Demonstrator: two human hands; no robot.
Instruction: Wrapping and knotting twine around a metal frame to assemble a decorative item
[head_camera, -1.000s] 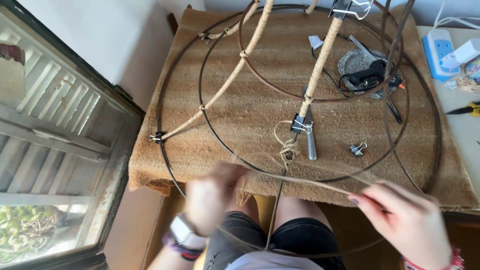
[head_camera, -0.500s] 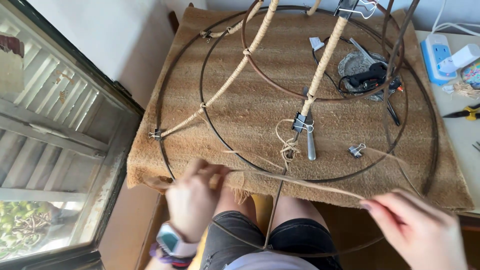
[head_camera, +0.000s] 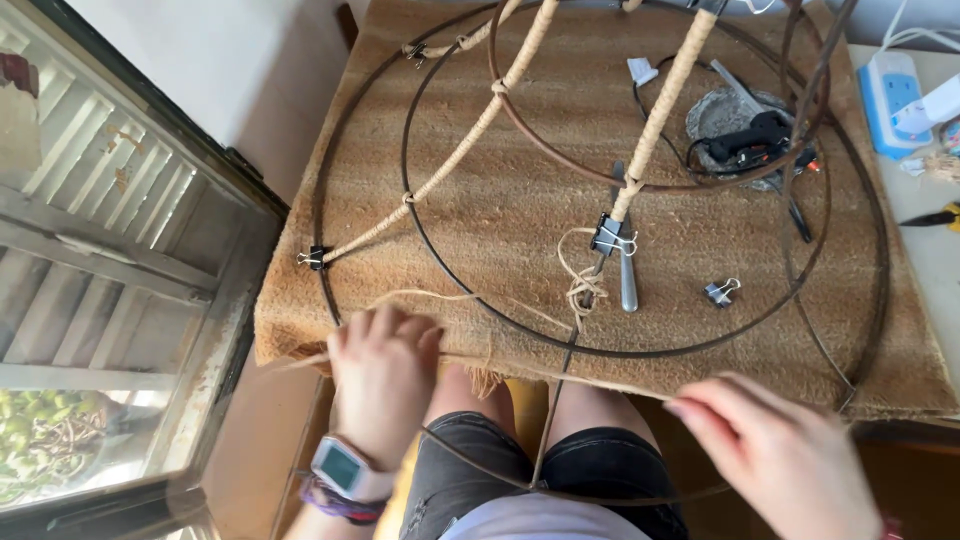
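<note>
A dark metal frame of concentric rings (head_camera: 640, 352) lies on a brown coir mat (head_camera: 520, 230), with its spokes partly wrapped in tan cord (head_camera: 655, 120). My left hand (head_camera: 385, 375) pinches a thin tan strand (head_camera: 560, 366) at the mat's front edge. The strand runs taut to my right hand (head_camera: 775, 455), which grips its other end. A knotted bundle of the same cord (head_camera: 583, 290) hangs on the unwrapped spoke between my hands, just below a black binder clip (head_camera: 606, 236).
A loose binder clip (head_camera: 718, 292) lies on the mat, another (head_camera: 315, 258) grips the outer ring at left. A grey dish with black tools (head_camera: 745, 135) sits at the back. A power strip (head_camera: 893, 88) is at right. A barred window (head_camera: 90, 260) is at left.
My left hand has risen from below the mat's edge up to it. My right hand has pulled the strand lower and to the right, and the view has shifted closer.
</note>
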